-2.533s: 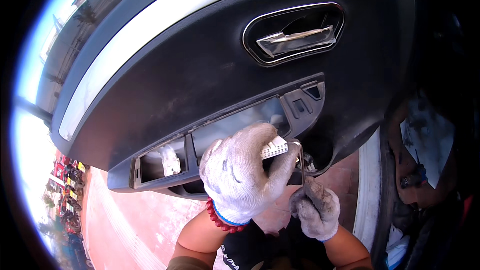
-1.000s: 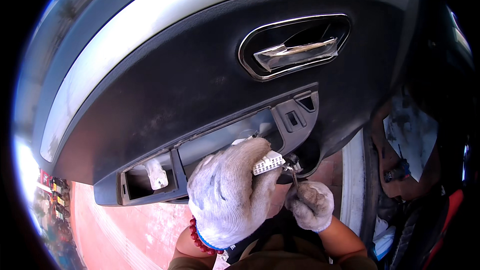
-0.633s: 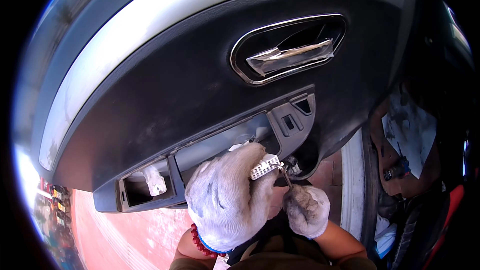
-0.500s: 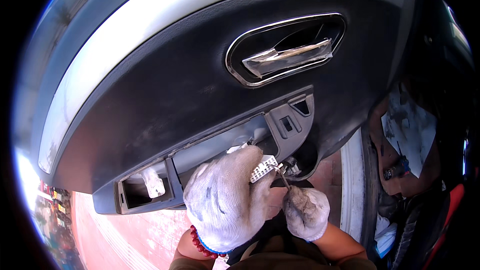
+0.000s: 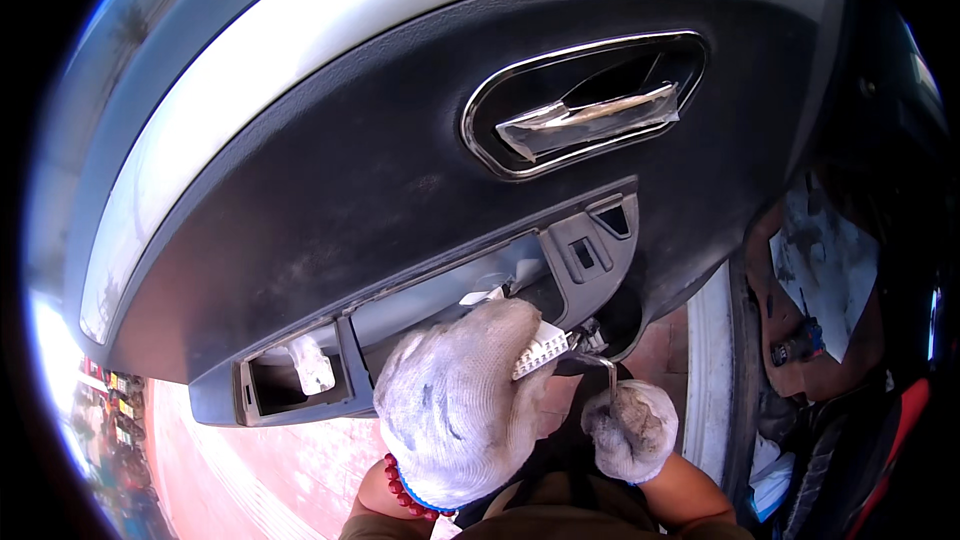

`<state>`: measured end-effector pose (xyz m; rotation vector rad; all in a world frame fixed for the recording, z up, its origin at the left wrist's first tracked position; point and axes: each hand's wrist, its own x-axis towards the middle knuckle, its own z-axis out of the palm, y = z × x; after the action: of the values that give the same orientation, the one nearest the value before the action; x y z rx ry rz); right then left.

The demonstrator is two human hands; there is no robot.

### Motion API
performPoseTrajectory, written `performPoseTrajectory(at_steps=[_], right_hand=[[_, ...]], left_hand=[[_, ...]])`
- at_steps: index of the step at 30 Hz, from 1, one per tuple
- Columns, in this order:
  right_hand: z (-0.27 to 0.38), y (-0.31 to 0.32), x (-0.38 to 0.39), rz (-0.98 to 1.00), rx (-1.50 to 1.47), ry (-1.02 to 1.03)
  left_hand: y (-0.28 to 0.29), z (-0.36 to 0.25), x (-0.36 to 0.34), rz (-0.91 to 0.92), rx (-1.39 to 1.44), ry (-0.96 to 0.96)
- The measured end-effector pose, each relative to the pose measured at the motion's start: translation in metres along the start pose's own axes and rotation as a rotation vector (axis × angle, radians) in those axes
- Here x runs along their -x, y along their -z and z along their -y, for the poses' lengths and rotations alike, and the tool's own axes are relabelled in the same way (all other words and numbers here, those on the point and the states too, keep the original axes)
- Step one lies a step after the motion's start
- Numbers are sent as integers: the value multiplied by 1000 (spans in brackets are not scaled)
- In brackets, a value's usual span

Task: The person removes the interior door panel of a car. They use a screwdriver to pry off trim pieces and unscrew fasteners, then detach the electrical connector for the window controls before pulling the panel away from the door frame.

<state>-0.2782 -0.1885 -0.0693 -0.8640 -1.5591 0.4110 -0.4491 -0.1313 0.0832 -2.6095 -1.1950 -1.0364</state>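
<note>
A dirty white knit glove covers my left hand (image 5: 455, 405), which is closed around a white multi-pin wiring connector (image 5: 541, 351). The connector's face of small square holes points toward my right hand. My right hand (image 5: 632, 432), gloved as well, grips a thin metal pick (image 5: 612, 372) with a bent upper end. That bent end lies just right of the connector, and I cannot tell whether it touches it. Both hands work in front of the dark car door panel (image 5: 330, 210), by the long opening in its armrest (image 5: 588, 265). My left fingertips are mostly hidden.
Above sits a chrome-rimmed inner door handle (image 5: 590, 120) with torn film on it. A white piece (image 5: 312, 365) hangs in the left armrest pocket. At right are the pale door sill (image 5: 708, 340) and a floor area with a sheet (image 5: 825, 260) and a small dark tool (image 5: 797, 342).
The pick has shifted right, its bent end moving from the connector's face to beside it. My right hand has moved slightly right and down. The whole view has shifted a little.
</note>
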Motion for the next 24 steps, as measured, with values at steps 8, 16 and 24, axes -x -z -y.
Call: performPoseTrajectory(at_steps=[8,16,24], right_hand=[[-6,0,-6,26,-19,41],[-6,-4,-5,16,-24,85],[-2,-10,-10,15,-31,109]], left_hand=[[-1,-4,-2,45,8,62],[-1,-3,0,18,37,55],[-3,0,0,22,30,40]])
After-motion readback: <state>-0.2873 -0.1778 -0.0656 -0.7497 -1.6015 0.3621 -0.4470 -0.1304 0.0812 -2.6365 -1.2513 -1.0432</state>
